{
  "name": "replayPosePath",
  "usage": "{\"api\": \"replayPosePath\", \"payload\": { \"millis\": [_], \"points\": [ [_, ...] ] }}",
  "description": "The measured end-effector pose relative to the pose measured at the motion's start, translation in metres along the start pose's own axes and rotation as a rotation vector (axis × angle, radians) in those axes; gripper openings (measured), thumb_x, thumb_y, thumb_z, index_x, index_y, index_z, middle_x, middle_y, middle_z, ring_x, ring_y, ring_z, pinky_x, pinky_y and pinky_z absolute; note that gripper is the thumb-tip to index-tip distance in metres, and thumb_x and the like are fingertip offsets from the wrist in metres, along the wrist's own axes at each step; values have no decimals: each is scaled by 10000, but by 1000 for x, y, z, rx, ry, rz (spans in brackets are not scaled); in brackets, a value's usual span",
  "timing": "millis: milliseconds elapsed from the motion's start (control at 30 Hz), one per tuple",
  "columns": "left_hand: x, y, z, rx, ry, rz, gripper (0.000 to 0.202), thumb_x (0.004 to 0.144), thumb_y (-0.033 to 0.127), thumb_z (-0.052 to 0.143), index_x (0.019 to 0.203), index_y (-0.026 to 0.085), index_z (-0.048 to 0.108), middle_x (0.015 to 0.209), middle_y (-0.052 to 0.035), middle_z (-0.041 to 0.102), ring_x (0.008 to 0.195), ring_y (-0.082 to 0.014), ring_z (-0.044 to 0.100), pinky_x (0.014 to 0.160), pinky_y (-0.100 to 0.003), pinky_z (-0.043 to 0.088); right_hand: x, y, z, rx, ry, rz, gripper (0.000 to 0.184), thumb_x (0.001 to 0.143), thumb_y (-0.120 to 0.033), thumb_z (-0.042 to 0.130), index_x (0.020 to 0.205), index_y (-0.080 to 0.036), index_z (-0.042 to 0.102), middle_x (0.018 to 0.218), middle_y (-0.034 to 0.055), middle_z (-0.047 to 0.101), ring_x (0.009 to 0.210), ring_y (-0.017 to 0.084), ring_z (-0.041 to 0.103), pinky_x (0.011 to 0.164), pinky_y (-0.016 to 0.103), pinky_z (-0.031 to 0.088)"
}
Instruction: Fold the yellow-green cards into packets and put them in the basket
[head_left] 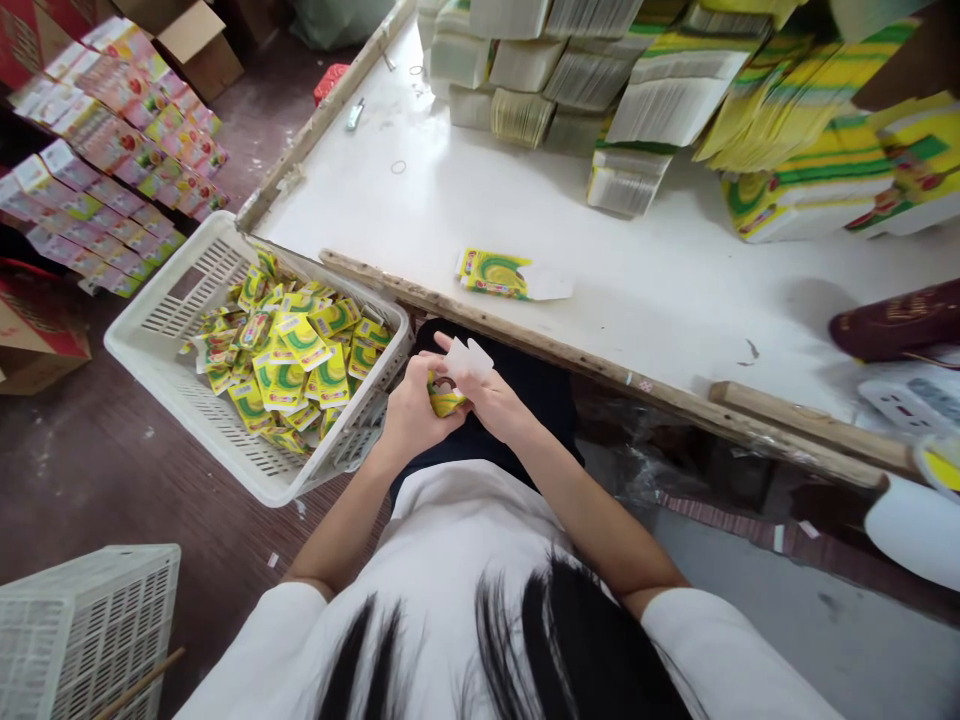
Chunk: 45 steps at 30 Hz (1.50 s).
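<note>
Handling of a small yellow carton (444, 404) in the lap, near edge of the table. The left hand (412, 408) and the right hand (491, 400) both grasp the carton, 1 from each side, its white flaps (469, 358) raised; how hard the fingers press, and whether the carton holds anything, cannot be told. Risks, as judged: uneven pressure from the 2 hands could crease the thin card or tear a flap; a slackened grip could drop the carton to the floor, since no tabletop lies beneath it. To the left, a white basket (276, 492) holds a loose heap of yellow packets (296, 365); a careless reach into it could spill some over the rim. The raised wooden strip (450, 308) along the near table edge stands between the hands and a 2nd carton (493, 275) lying on the table (420, 215), and could catch a sleeve or card. Far right, stacks of flat cartons (679, 90) lean unevenly and might slide if knocked. At right lies a maroon flask (892, 322), near a white power strip (911, 400); a leak there could wet it.
</note>
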<state>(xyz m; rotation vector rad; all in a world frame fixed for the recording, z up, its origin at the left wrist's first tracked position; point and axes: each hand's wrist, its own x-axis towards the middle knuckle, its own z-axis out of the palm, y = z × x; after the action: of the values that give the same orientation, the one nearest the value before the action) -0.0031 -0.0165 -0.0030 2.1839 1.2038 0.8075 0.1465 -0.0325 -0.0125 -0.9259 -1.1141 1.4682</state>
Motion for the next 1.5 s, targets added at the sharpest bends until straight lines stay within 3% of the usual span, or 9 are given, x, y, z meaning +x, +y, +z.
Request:
{"api": "replayPosePath", "payload": {
  "millis": [133, 300, 367, 467, 600, 900, 1133, 1333, 1500],
  "points": [
    [2, -6, 6, -14, 13, -61, 781, 685, 288, 765, 1312, 237, 301, 1170, -93, 604, 921, -215, 681, 726, -321, 547, -2, -8, 2, -328, 1, -209, 536, 940, -420, 582, 1456, -290, 517, 1538, 57, 489, 1415, 246, 470, 1195, 431, 373],
    [4, -10, 4, 58, 120, 36, 812, 684, 293, 781, 1349, 202, 324, 1280, -150, 529, 1120, -271, 608, 934, -423, 526, 3, -6, -2, -411, 190, -231, 410, 970, -262, 473, 1344, -290, 638, 1394, 39, 634, 1295, 232, 592, 1123, 420, 465],
    [4, -11, -2, 144, 95, 36, 666, 719, 289, 763, 1287, 203, 426, 1227, -127, 573, 1140, -288, 590, 978, -450, 498, 4, -3, -6, -399, 248, -187, 437, 974, -336, 501, 1400, -282, 586, 1413, 49, 619, 1300, 255, 589, 1126, 448, 463],
    [5, -11, -12, 167, 61, 12, 517, 770, 281, 723, 1236, 208, 510, 1115, -89, 646, 1053, -268, 627, 938, -417, 509, 2, 0, -9, -489, 100, -210, 741, 888, -431, 662, 1544, -232, 380, 1565, 103, 445, 1428, 306, 449, 1191, 479, 377],
    [7, -10, -17, 139, 39, -8, 502, 757, 262, 718, 1228, 191, 561, 1080, -88, 677, 1014, -263, 654, 902, -387, 522, -4, 4, 0, -634, -12, -281, 778, 950, -271, 560, 1611, -229, 151, 1665, 99, 227, 1531, 260, 241, 1236, 455, 298],
    [5, -6, -15, 30, -13, -58, 606, 666, 229, 744, 1248, 192, 577, 1136, -84, 699, 1039, -246, 678, 929, -372, 539, -6, -12, -11, -715, -37, -327, 311, 937, -177, 551, 1171, -282, 727, 1537, 59, 489, 1376, 243, 520, 1138, 436, 453],
    [3, -4, -9, 22, -139, -29, 583, 670, 263, 751, 1225, 191, 588, 1094, -93, 716, 1012, -262, 689, 896, -393, 554, -10, -23, -35, -700, -289, -222, 294, 861, -206, 681, 1135, -283, 755, 1557, 101, 455, 1428, 305, 447, 1142, 482, 421],
    [5, -4, -11, 94, -98, -70, 621, 654, 177, 702, 1263, 191, 578, 1165, -102, 707, 1068, -268, 678, 948, -402, 541, -10, -3, -6, -634, -6, -257, 260, 876, -156, 612, 1070, -248, 759, 1555, 97, 458, 1434, 289, 442, 1153, 485, 411],
    [6, -8, -13, 66, -79, -48, 628, 668, 192, 699, 1279, 169, 556, 1214, -118, 688, 1113, -271, 666, 979, -410, 531, -6, -4, -7, -607, 7, -310, 294, 872, -211, 644, 1160, -243, 696, 1471, 129, 536, 1373, 263, 513, 1136, 467, 429]
  ]
}}
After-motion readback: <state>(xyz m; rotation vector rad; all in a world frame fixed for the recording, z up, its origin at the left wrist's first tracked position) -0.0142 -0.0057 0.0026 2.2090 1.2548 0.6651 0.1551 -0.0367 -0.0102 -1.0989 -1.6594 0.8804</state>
